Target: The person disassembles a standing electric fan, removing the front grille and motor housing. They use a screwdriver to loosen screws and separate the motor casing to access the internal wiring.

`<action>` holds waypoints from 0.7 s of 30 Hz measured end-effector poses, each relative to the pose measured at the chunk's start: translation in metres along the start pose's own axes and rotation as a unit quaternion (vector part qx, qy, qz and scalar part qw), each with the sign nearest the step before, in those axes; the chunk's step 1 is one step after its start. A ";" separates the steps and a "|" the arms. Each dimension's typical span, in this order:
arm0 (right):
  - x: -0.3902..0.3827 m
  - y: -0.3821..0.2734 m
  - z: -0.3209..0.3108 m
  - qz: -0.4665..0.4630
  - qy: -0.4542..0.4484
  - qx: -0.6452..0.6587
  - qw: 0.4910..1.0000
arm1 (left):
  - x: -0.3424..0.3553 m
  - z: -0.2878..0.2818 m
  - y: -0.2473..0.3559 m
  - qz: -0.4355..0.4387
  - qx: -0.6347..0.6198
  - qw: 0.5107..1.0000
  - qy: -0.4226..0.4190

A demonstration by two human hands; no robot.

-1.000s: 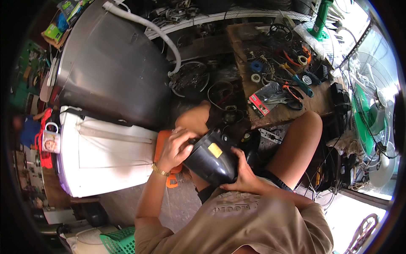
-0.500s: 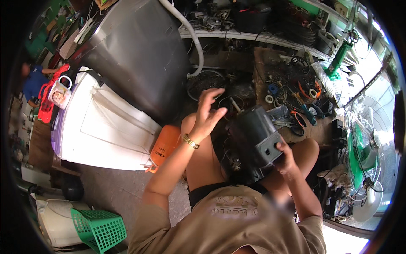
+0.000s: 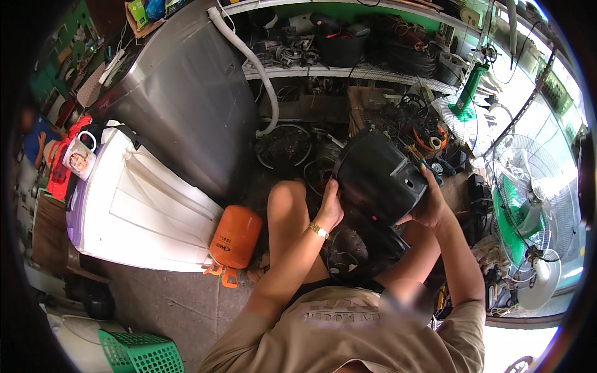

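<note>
I hold a black plastic housing [image 3: 376, 174] up over my lap, tilted, with a small opening toward its right end. My left hand [image 3: 329, 205] is closed against its lower left side, the watch on that wrist facing up. My right hand [image 3: 429, 204] wraps round its right end, fingers partly hidden. Below it, between my knees, lies another dark part [image 3: 354, 252] with wires, too shadowed to make out clearly.
Steel appliance [image 3: 180, 93] and white lidded machine [image 3: 143, 199] at left, an orange cylinder [image 3: 235, 237] beside them. A mug [image 3: 79, 155], a person [image 3: 34, 137] beyond. Tool-strewn wooden bench [image 3: 460, 186] ahead-right, fans [image 3: 519, 205] at right, cluttered shelf [image 3: 292, 71] behind, green basket [image 3: 137, 351] lower left.
The housing has been lifted and turned, its yellow sticker out of sight. My left hand left it, spread in the air, and is back on it. The view has shifted.
</note>
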State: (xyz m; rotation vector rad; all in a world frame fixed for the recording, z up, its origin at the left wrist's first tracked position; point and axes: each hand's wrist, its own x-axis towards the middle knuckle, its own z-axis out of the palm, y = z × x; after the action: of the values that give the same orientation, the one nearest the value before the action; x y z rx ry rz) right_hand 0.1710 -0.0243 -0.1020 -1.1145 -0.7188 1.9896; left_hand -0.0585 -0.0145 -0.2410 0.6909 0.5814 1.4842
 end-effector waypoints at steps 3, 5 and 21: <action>-0.011 0.030 0.000 -0.144 0.068 -0.115 0.980 | -0.013 -0.007 -0.018 0.017 -0.014 1.000 -0.001; -0.014 0.058 0.008 -0.308 0.071 -0.193 0.929 | -0.015 -0.021 -0.030 -0.008 -0.007 1.000 -0.015; -0.005 0.107 0.027 -0.499 0.192 -0.478 0.697 | -0.023 -0.045 -0.038 0.065 -0.032 0.997 0.012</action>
State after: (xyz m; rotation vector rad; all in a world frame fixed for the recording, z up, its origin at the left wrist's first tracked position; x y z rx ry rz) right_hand 0.1144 -0.0928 -0.1680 -1.1834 -1.7280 0.3410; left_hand -0.0656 -0.0331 -0.3004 0.6734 0.5120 1.6276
